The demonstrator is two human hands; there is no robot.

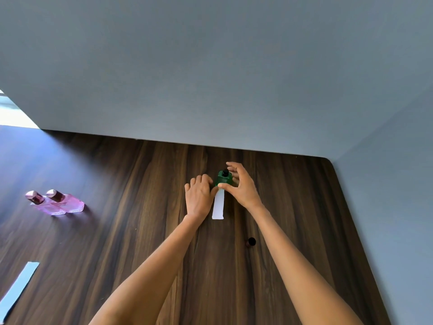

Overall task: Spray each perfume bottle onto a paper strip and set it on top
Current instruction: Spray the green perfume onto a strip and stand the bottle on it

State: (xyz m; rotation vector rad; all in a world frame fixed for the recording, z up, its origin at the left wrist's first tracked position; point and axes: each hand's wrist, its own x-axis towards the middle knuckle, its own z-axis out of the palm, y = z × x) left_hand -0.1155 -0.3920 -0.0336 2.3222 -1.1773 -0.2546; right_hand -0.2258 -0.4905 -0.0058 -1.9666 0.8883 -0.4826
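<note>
A small green perfume bottle (223, 178) with a black spray top stands on the far end of a white paper strip (218, 206) in the middle of the wooden table (140, 207). My right hand (240, 185) grips the bottle, thumb on its near face and fingers curled behind it. To the left of the bottle, my left hand (199, 195) lies with curled fingers, its thumb touching the strip's left edge. The bottle's dark cap (251, 242) sits loose on the table to the right. Two pink perfume bottles (57, 202) with rose-coloured caps stand at the far left.
Another paper strip (20, 288) lies at the table's near left edge. A grey wall runs along the back and right side of the table, close behind the green bottle. The table's rounded far right corner is near.
</note>
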